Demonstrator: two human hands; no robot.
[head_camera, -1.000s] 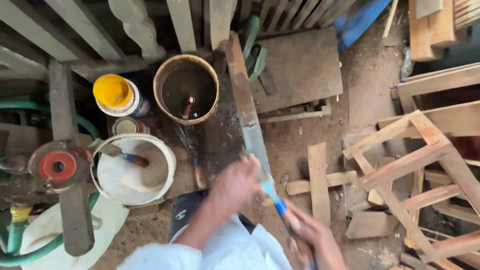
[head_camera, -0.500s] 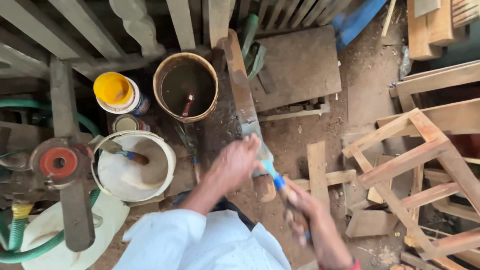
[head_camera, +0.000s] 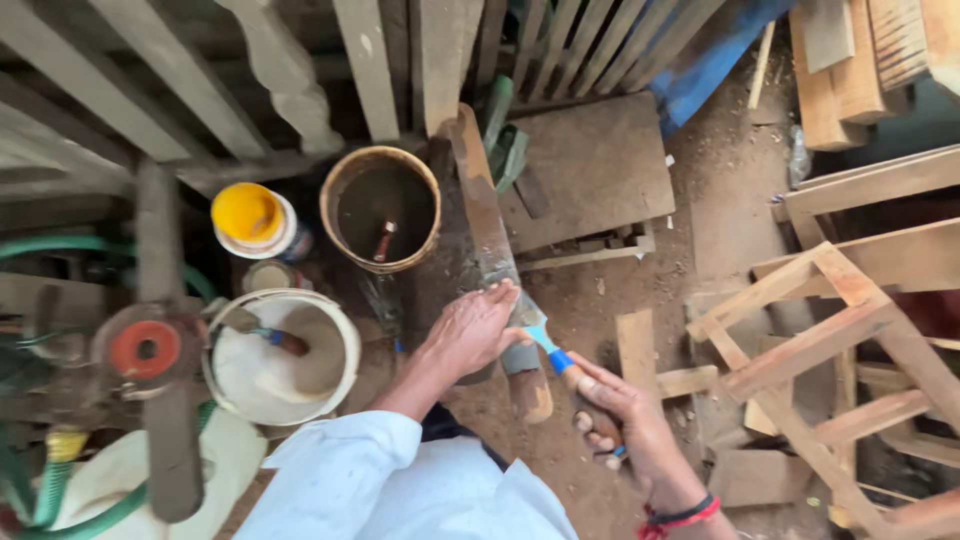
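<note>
A long, narrow wooden piece (head_camera: 485, 215) with dark, wet-looking coating runs from the top centre down to the middle of the head view. My left hand (head_camera: 472, 330) presses flat on its lower part. My right hand (head_camera: 618, 410) grips the wooden handle of a tool with a blue ferrule and a flat blade (head_camera: 540, 340); the blade touches the piece right beside my left fingers. White sleeves cover my arms, and a red band circles my right wrist.
A brown bucket of dark liquid (head_camera: 380, 208) stands left of the piece. A white bucket holding a brush (head_camera: 283, 355), a yellow-lidded jar (head_camera: 250, 218), a green hose (head_camera: 60, 470), a flat board (head_camera: 600, 170) and wooden frames (head_camera: 830, 330) surround me on the dirt floor.
The view has shifted slightly. My left hand has stayed on the wooden piece while my right hand with the tool moved up and right, bringing the blade against the piece.
</note>
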